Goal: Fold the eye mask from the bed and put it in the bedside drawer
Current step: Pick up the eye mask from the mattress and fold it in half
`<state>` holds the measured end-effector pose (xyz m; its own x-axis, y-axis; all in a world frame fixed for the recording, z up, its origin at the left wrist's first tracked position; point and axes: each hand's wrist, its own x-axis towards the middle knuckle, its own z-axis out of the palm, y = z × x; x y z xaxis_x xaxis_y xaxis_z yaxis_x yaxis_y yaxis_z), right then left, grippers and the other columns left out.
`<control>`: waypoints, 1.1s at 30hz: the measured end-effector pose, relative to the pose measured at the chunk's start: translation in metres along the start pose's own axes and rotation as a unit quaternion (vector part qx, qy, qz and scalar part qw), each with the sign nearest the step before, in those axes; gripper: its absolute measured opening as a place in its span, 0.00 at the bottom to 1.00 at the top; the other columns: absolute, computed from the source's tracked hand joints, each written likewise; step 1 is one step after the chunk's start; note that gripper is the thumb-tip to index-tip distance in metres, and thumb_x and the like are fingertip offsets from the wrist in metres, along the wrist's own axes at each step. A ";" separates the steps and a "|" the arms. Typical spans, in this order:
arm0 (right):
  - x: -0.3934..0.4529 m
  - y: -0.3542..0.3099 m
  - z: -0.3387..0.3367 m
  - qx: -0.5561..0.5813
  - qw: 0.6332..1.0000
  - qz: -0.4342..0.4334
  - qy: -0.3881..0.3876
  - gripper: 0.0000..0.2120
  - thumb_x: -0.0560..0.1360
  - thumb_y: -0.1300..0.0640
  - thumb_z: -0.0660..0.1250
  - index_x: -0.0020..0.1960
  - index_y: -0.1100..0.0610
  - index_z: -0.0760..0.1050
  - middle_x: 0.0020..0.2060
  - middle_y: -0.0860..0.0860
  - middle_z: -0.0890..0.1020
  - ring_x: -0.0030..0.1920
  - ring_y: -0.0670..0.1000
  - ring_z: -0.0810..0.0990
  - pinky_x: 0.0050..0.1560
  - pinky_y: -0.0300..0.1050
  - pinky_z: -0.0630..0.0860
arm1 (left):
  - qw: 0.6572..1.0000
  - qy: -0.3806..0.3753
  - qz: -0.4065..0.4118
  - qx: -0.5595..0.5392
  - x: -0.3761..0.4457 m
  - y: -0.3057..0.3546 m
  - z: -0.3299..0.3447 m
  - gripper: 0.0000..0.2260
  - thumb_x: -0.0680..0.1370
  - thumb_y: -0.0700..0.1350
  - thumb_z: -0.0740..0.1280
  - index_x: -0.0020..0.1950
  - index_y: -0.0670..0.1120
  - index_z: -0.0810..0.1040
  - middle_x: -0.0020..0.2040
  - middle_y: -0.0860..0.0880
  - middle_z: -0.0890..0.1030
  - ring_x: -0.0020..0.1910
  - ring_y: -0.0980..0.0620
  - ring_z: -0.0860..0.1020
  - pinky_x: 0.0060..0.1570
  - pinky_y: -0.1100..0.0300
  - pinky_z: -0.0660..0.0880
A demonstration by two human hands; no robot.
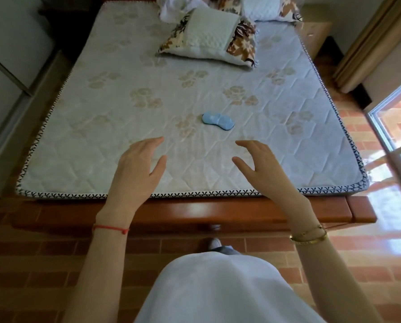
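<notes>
Quilted mattress (125, 127) carries the blue eye mask (218, 121) mid-bed, toward its foot edge; your left hand (137, 169) and right hand (263, 170) hover spread, empty.

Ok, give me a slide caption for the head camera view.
Both open hands, left and right, reach toward a blue eye mask on the mattress.

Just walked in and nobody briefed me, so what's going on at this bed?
A person stands at the foot of the bed, both arms stretched out over the mattress. The left hand and right hand are open and empty, fingers spread, hovering short of a small blue eye mask. The mask lies flat and unfolded near the middle of the mattress, untouched. A pillow sits farther up. A bedside cabinet stands at the far right corner; no drawer is visibly open.
</notes>
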<state>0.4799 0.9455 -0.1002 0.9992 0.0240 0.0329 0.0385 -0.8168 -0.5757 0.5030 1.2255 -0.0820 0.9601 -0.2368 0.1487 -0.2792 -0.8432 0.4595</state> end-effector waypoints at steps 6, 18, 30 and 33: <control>0.025 0.027 -0.008 -0.007 1.000 0.011 -0.008 0.22 0.79 0.47 0.60 0.70 0.55 0.67 0.67 0.53 0.73 0.69 0.54 0.67 0.68 0.54 0.66 | 1.000 -0.007 0.002 0.003 0.030 0.008 0.019 0.20 0.80 0.50 0.60 0.72 0.48 0.69 0.69 0.49 0.74 0.68 0.51 0.70 0.70 0.51 0.66; 0.121 0.075 0.002 -0.015 0.999 0.051 0.001 0.21 0.79 0.49 0.60 0.69 0.58 0.68 0.66 0.55 0.73 0.68 0.57 0.68 0.67 0.54 0.67 | 1.000 -0.012 -0.013 0.022 0.138 0.004 0.065 0.19 0.81 0.48 0.59 0.71 0.44 0.70 0.67 0.45 0.75 0.67 0.46 0.72 0.68 0.49 0.68; 0.280 0.144 0.058 0.022 0.984 0.179 -0.005 0.21 0.80 0.50 0.60 0.69 0.58 0.68 0.65 0.57 0.73 0.66 0.58 0.70 0.65 0.52 0.68 | 0.993 -0.112 -0.015 0.020 0.315 -0.060 0.162 0.18 0.80 0.45 0.60 0.69 0.42 0.71 0.63 0.42 0.77 0.60 0.42 0.76 0.60 0.47 0.73; 0.319 0.166 0.080 0.022 0.978 0.208 -0.007 0.20 0.79 0.50 0.60 0.68 0.59 0.68 0.64 0.58 0.74 0.65 0.58 0.70 0.64 0.52 0.69 | 0.990 -0.138 -0.018 0.027 0.358 -0.079 0.197 0.18 0.80 0.45 0.59 0.69 0.42 0.71 0.63 0.41 0.77 0.60 0.41 0.75 0.59 0.47 0.73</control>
<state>0.8059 0.8634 -0.2507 0.9288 -0.2969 -0.2216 -0.3704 -0.7322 -0.5715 0.8716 1.1123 -0.2374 0.9391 -0.3237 -0.1157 -0.2513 -0.8762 0.4113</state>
